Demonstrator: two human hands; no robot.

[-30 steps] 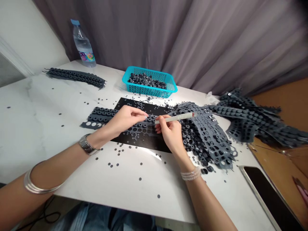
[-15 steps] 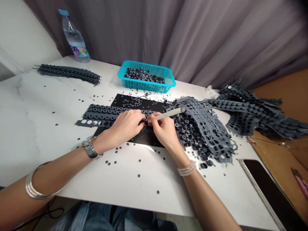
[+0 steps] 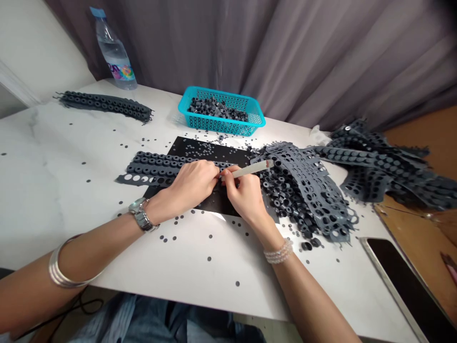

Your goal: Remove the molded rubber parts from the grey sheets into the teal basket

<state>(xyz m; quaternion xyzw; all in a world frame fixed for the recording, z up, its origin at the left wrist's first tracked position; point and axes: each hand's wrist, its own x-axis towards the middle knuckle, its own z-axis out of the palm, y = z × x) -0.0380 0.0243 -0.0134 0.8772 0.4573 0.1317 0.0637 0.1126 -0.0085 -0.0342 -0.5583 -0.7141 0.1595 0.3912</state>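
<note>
A dark grey rubber strip (image 3: 157,164) with rows of round ring pieces lies across a black mat (image 3: 185,150). Its front edge shows several see-through holes at the left end. My left hand (image 3: 196,181) rests over the strip, fingers curled and pinching at its right part. Close beside it, my right hand (image 3: 247,191) is closed round a slim tool with a pale, flat handle (image 3: 253,168), which slants up to the right. The tool's working tip is hidden between the fingers, so its kind does not show.
Loose black rings (image 3: 285,190) are heaped on the right beneath a punched-out grey sheet (image 3: 310,186). A turquoise basket (image 3: 262,116) with rings stands behind. Also around: a bottle (image 3: 117,59), another strip (image 3: 103,105), a pile of strips (image 3: 378,159), a phone (image 3: 403,286), scattered small discs.
The whole view has shifted slightly, so things appear a little further right. Both hands keep nearly the same place at the strip, with the tool still in my right hand.
</note>
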